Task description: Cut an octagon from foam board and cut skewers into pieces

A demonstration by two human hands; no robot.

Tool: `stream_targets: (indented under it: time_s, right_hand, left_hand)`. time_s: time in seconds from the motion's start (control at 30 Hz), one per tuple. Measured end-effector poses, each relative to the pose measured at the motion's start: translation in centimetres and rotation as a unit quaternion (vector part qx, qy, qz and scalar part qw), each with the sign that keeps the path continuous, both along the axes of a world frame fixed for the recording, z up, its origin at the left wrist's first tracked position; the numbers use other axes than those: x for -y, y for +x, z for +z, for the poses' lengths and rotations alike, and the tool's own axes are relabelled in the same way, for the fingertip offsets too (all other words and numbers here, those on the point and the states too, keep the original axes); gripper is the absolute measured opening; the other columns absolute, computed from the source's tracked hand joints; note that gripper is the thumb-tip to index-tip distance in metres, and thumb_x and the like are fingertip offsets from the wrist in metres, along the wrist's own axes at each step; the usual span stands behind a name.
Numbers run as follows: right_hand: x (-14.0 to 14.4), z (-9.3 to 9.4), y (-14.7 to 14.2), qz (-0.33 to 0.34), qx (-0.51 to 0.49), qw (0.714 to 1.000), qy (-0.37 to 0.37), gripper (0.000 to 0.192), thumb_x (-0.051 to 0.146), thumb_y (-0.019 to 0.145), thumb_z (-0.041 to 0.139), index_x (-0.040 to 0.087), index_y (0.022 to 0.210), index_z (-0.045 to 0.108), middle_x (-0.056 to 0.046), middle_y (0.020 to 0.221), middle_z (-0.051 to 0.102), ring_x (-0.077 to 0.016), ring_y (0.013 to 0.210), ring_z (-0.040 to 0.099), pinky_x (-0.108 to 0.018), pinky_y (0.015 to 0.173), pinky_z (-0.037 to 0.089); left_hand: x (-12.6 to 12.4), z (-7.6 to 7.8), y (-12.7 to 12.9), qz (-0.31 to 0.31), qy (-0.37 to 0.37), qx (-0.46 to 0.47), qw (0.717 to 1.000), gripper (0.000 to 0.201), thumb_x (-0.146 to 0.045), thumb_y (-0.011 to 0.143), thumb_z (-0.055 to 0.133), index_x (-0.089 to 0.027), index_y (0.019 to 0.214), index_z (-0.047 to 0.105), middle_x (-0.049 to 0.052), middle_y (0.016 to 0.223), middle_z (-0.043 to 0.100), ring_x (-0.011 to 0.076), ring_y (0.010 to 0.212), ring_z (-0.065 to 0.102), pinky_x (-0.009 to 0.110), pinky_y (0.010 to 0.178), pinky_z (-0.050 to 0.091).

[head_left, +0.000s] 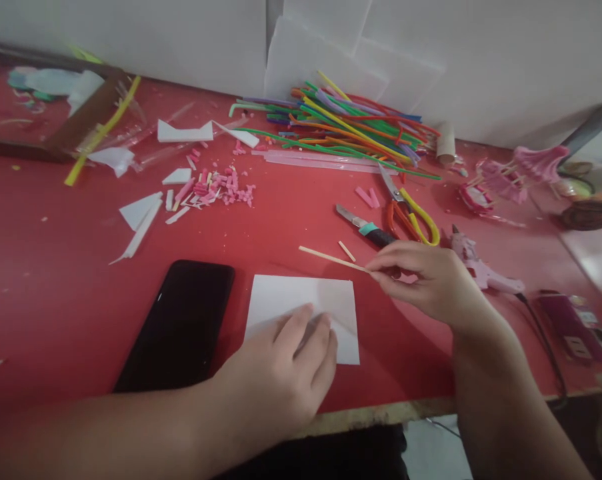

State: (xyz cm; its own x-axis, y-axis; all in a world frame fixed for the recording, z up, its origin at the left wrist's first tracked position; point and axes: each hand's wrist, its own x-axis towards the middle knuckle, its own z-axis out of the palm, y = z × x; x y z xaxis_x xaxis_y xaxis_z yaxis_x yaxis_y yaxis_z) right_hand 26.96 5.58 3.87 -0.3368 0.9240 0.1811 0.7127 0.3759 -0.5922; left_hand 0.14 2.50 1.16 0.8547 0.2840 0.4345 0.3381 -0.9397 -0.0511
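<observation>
Near, by the front edge of the red table [285, 223], lay the left hand [285, 367] loosely spread on the white square [291, 293], just right of the phone [183, 320], hard to tell from above if pressing or merely resting. Slightly farther and right, pinch the thin stick [333, 258] lightly by its right end with the right hand [425, 283], to avoid snapping. Farther still, steer clear of the knife [365, 227] and scissors [391, 187].

Dim, hazy light dulled the surface [291, 223], darkest toward its front left corner, while pale glare whitened its right edge. A soft shadow lay beneath the right hand [428, 280]; fine details blurred.
</observation>
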Motion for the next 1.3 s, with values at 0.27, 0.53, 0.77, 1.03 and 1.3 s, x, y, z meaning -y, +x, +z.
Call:
stream_targets:
  time_s: [0.27,0.53,0.77,1.03,1.3]
  right_hand:
    - [0.1,-0.9,-2.0,0.134,0.025,0.991,-0.016,0.014,0.012,0.093,0.059,0.019,0.098,0.069,-0.005,0.094,0.067,-0.0146,0.090,0.064,-0.026,0.081,0.052]
    - [0.3,-1.3,-3.5,0.138,0.014,0.990,-0.006,0.012,0.016,0.096,0.057,0.018,0.091,0.067,-0.005,0.089,0.064,-0.0155,0.086,0.059,-0.029,0.077,0.049]
    - [0.5,-1.1,-3.5,0.120,0.034,0.991,-0.046,0.013,0.013,0.095,0.054,0.018,0.086,0.063,-0.004,0.084,0.063,-0.0152,0.081,0.057,-0.028,0.073,0.046]
    - [0.8,-1.2,-3.2,0.123,0.039,0.990,-0.059,0.015,0.013,0.096,0.052,0.018,0.087,0.063,-0.004,0.084,0.062,-0.0155,0.080,0.057,-0.028,0.072,0.045]
    - [1.0,-1.1,-3.2,0.130,0.039,0.989,-0.061,0.017,0.016,0.099,0.052,0.017,0.088,0.064,-0.004,0.085,0.060,-0.0153,0.080,0.055,-0.029,0.071,0.043]
  left_hand:
    - [0.9,-0.2,0.2,0.014,0.008,0.011,1.000,0.023,-0.022,0.085,0.071,-0.005,0.100,0.074,0.017,0.104,0.075,0.0304,0.087,0.071,0.039,0.067,0.060]
    - [1.4,-0.3,-0.2,0.079,0.009,0.015,0.997,0.024,-0.015,0.088,0.057,-0.010,0.106,0.073,0.010,0.109,0.076,0.0299,0.091,0.070,0.041,0.076,0.057]
    - [1.7,-0.7,-0.5,0.079,0.014,0.021,0.997,0.030,-0.016,0.089,0.060,-0.003,0.115,0.068,0.018,0.117,0.073,0.0303,0.104,0.071,0.039,0.086,0.057]
    - [1.5,-0.4,-0.6,0.088,0.021,0.001,0.996,0.035,-0.017,0.087,0.064,0.005,0.114,0.065,0.026,0.118,0.069,0.0364,0.106,0.071,0.037,0.079,0.062]
    - [1.4,-0.3,-0.6,0.099,0.020,0.010,0.995,0.030,-0.016,0.089,0.060,0.002,0.113,0.067,0.024,0.118,0.071,0.0369,0.107,0.070,0.038,0.075,0.061]
